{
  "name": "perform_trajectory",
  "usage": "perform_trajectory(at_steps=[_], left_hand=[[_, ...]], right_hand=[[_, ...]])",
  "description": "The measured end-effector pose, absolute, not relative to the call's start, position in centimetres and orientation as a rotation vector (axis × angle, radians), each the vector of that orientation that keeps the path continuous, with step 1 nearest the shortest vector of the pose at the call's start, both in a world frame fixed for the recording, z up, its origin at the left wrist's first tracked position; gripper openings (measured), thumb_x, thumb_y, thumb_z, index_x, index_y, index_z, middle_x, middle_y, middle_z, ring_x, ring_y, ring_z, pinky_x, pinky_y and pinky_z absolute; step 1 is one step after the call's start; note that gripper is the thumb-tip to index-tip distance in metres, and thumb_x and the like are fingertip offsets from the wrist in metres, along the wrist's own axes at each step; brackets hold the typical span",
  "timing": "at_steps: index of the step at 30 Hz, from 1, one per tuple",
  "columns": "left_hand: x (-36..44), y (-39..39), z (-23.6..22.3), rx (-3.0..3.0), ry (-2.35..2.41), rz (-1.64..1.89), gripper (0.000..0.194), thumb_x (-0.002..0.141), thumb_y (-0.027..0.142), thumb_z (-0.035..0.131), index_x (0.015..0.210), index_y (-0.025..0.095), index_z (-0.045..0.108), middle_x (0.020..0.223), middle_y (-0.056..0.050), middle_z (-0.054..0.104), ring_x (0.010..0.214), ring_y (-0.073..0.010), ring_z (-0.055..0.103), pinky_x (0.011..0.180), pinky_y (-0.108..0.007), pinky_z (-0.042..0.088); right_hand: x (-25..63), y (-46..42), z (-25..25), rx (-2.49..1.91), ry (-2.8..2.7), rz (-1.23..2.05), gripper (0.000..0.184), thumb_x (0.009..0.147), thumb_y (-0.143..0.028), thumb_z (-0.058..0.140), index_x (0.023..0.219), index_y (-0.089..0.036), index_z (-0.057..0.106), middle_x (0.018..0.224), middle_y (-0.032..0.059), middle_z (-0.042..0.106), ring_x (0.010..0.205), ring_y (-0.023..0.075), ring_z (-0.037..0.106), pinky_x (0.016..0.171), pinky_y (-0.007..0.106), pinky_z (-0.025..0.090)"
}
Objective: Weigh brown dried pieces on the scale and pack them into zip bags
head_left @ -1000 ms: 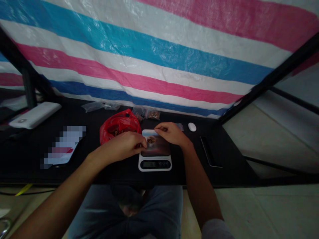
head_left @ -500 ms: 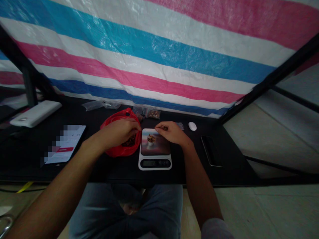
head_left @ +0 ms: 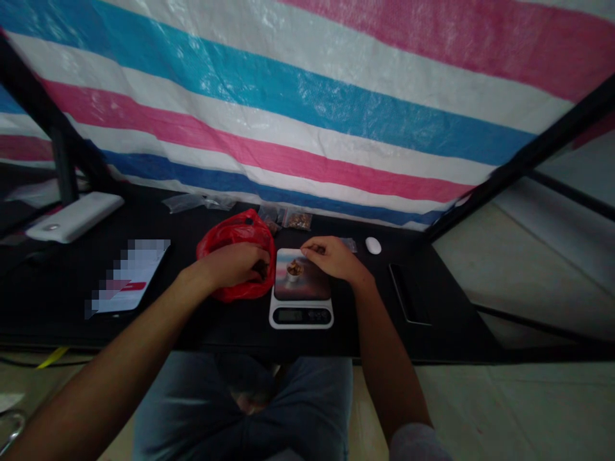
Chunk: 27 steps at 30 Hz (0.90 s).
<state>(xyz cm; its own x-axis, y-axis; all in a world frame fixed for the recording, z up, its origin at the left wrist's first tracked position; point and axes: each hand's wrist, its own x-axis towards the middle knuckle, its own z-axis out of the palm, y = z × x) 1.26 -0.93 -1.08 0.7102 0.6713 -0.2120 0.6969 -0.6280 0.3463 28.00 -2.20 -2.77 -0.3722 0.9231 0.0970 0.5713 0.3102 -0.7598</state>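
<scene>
My left hand (head_left: 243, 264) is inside the mouth of a red plastic bag (head_left: 236, 229), its fingers curled down over dark brown pieces; what lies between the fingertips is hidden. Beside the bag sits a white digital scale (head_left: 277, 318) with a lit display. On its shiny plate shows a small white cup (head_left: 295, 271) heaped with brown pieces; I cannot tell whether it is real or printed. My right hand (head_left: 331, 256) is closed at the plate's back right edge, thumb and finger together, with brown pieces showing at its fingers.
Small clear bags of brown pieces (head_left: 298, 221) and flat clear bags (head_left: 185, 203) lie along the back. A tablet-like screen (head_left: 129, 282) and white box (head_left: 77, 216) are at left. A white mouse (head_left: 373, 245) and dark phone (head_left: 408, 294) lie right. A striped sheet (head_left: 288, 141) hangs behind.
My left hand has lowered from the bag's right edge deeper into its contents, its fingers curling downward. My right hand has stayed at the scale. The view has shifted slightly.
</scene>
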Motion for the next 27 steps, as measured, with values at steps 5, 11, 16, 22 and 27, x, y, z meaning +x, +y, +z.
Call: perform_trajectory(at_steps=[5,11,16,22,27], left_hand=[[0.5,-0.4,-1.6,2.498,1.022,-0.054,0.022,0.086,0.010,0.063,0.100,0.019,0.079,0.103,-0.010,0.081,0.090,-0.0233,0.075,0.084,-0.029,0.054],[0.3,0.3,-0.7,2.521,1.025,-0.028,0.019,0.089,0.015,0.064,0.097,0.020,0.080,0.097,-0.008,0.082,0.086,-0.0229,0.075,0.078,-0.029,0.051],[0.8,0.2,1.7,2.574,1.020,0.046,0.020,0.090,0.016,0.065,0.099,0.022,0.081,0.103,-0.006,0.082,0.093,-0.0224,0.074,0.083,-0.028,0.049],[0.5,0.6,0.9,2.530,1.105,-0.089,0.022,0.088,0.011,0.063,0.097,0.019,0.082,0.094,-0.008,0.082,0.084,-0.0216,0.073,0.078,-0.028,0.048],[-0.4,1.1,-0.3,2.496,1.124,-0.079,0.023,0.090,0.011,0.063,0.102,0.018,0.082,0.099,-0.009,0.082,0.089,-0.0209,0.074,0.081,-0.026,0.050]], right_hand=[[28.0,-2.2,-2.7,-1.317,-2.070,0.850,0.019,0.095,-0.025,0.060,0.092,-0.017,0.077,0.091,0.0055,0.079,0.080,0.0174,0.070,0.073,0.029,0.048],[28.1,-2.3,-2.6,-1.307,-2.060,0.856,0.019,0.095,-0.024,0.060,0.091,-0.017,0.077,0.092,0.0061,0.079,0.080,0.0175,0.069,0.074,0.030,0.049],[28.0,-2.3,-2.5,-1.329,-2.068,0.845,0.018,0.096,-0.024,0.060,0.091,-0.017,0.077,0.091,0.0053,0.079,0.081,0.0175,0.069,0.073,0.029,0.048],[28.0,-2.4,-2.4,-1.351,-2.062,0.833,0.017,0.095,-0.023,0.061,0.092,-0.017,0.077,0.090,0.0048,0.079,0.078,0.0166,0.068,0.071,0.028,0.048],[27.9,-2.4,-2.5,-1.333,-2.065,0.852,0.018,0.096,-0.023,0.060,0.091,-0.018,0.077,0.092,0.0055,0.079,0.080,0.0173,0.070,0.072,0.028,0.049]])
